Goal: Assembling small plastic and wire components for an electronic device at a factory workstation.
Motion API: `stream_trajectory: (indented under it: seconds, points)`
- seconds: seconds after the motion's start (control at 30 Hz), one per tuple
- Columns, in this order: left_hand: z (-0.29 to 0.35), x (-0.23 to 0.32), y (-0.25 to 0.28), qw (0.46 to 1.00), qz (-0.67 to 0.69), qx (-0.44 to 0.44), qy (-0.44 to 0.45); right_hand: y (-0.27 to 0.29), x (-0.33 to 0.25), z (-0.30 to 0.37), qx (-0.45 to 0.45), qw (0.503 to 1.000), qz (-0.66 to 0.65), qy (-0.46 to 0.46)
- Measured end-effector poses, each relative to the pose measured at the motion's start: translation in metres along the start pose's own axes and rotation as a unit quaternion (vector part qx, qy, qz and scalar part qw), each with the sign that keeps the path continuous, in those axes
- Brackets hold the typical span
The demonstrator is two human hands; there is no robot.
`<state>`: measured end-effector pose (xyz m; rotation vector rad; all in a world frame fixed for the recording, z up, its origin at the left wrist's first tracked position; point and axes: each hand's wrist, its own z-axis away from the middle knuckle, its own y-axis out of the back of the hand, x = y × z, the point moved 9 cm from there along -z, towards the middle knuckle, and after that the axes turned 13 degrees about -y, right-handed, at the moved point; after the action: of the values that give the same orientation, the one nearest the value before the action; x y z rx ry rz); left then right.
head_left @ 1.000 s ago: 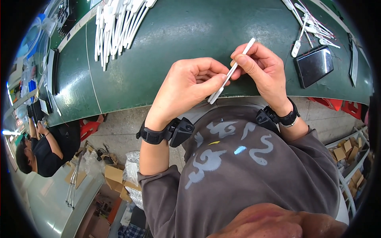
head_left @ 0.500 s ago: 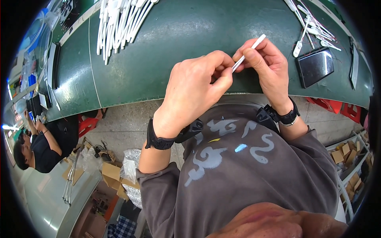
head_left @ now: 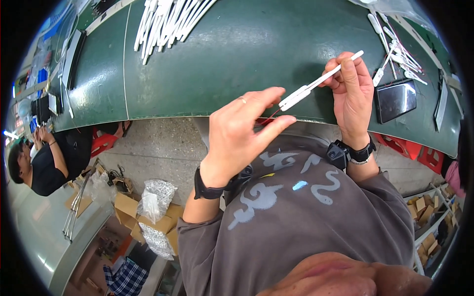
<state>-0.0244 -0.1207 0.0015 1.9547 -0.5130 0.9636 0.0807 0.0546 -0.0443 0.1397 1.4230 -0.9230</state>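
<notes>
Leftward from pinching right hand, slim white stick slants bodyward, broad end near left hand, thumb and fingers parted.

Has a grey floor below a green table, red stools by its edge on either side, a pale, glare-streaked counter at lower left, a metal rack at right.

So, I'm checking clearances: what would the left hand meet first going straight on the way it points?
Probably the wider end of the white stick in the right hand, though depth is unclear.
</notes>
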Motion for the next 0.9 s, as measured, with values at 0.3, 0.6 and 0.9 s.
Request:
stream_trajectory:
  seconds: [0.3, 0.6, 0.9]
  points:
    - [-0.007, 0.014, 0.015, 0.996, -0.052, 0.052, -0.046, -0.053, 0.007, 0.017, -0.109, 0.981, 0.153, -0.043]
    - [0.002, 0.021, 0.027, 0.986, -0.081, 0.081, -0.120, -0.074, 0.017, 0.024, -0.172, 0.971, 0.158, -0.052]
    - [0.008, 0.015, 0.024, 0.988, -0.044, 0.082, -0.124, -0.071, 0.022, 0.028, -0.178, 0.969, 0.166, -0.041]
